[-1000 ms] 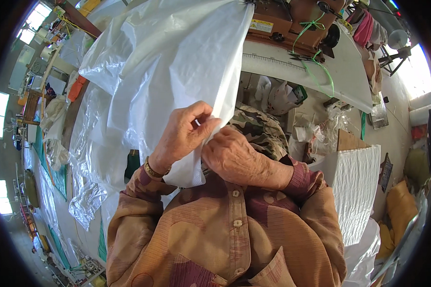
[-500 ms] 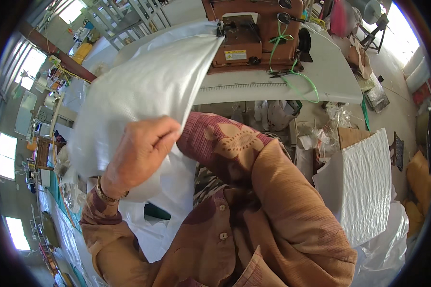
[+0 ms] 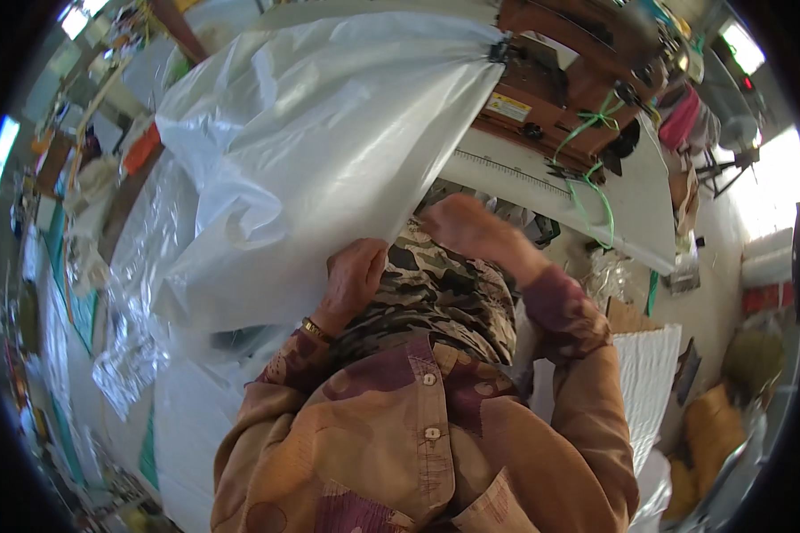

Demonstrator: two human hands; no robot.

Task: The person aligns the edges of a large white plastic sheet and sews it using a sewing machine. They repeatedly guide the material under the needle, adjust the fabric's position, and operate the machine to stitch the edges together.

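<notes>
A large sheet of whitish, shiny plastic (image 3: 329, 160) spreads across the left and middle, its far corner under the needle area of a brown sewing machine (image 3: 560, 84). My left hand (image 3: 356, 277) is closed on the sheet's near edge, just above my lap; its fingertips are partly hidden. To the right of that edge is my right hand (image 3: 473, 229), smeared by motion, over my camouflage-patterned trousers. Its fingers are too blurred to show whether they hold anything. From the machine hangs a green cord (image 3: 596, 178), beside dark snips (image 3: 576, 174).
A pale sewing table (image 3: 631, 209) with a ruler strip (image 3: 516, 171) along its front extends to the right. White quilted material (image 3: 653, 373) stands by my right elbow. Crumpled clear plastic (image 3: 138, 355) lies to the left. Yellowish-brown bundles (image 3: 716, 426) sit at the lower right.
My left hand has come down and right along the sheet toward my lap. My right hand, earlier out of sight beyond the sheet, now shows. The view has turned, and the sheet lies more spread out.
</notes>
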